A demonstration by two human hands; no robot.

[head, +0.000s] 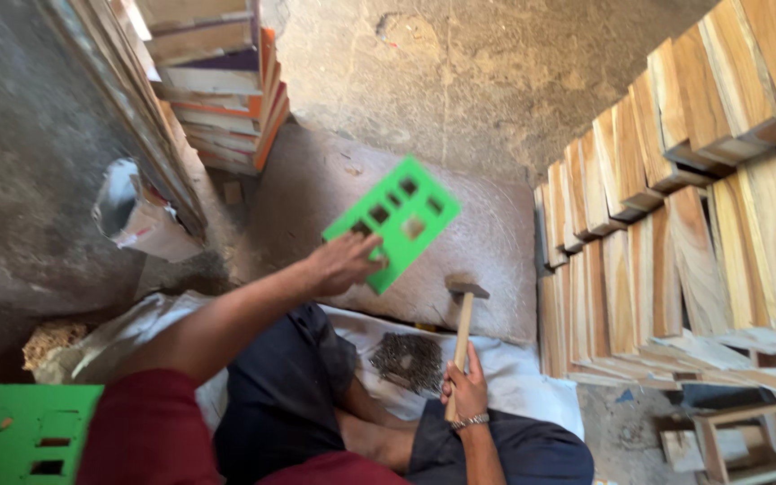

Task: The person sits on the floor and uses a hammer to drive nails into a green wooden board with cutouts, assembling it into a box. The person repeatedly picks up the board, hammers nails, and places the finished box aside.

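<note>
Red-sleeved left arm reaches forward; left hand (345,262) grips the lower edge of a green cut-out board (394,220), tilted above a grey slab (487,242). Right hand (465,384) is closed around a hammer (462,330), upright beside a nail pile (409,360).

I note the green board (397,220) in my left hand (345,262) is painted flat and matt, with bare wood showing pale inside its cut-outs. The hammer (462,337) in my right hand (465,388) has an unvarnished, light wooden handle and a dull, dark metal head. The nails (409,359) look like dark, unpolished metal, heaped on white woven cloth (523,377). The work slab (487,242) reads as rough, grainy stone or concrete. The stacked planks (675,224) at its right edge are raw, streaky-grained wood, sawn and unfinished. My wristband (471,420) is shiny metal.
</note>
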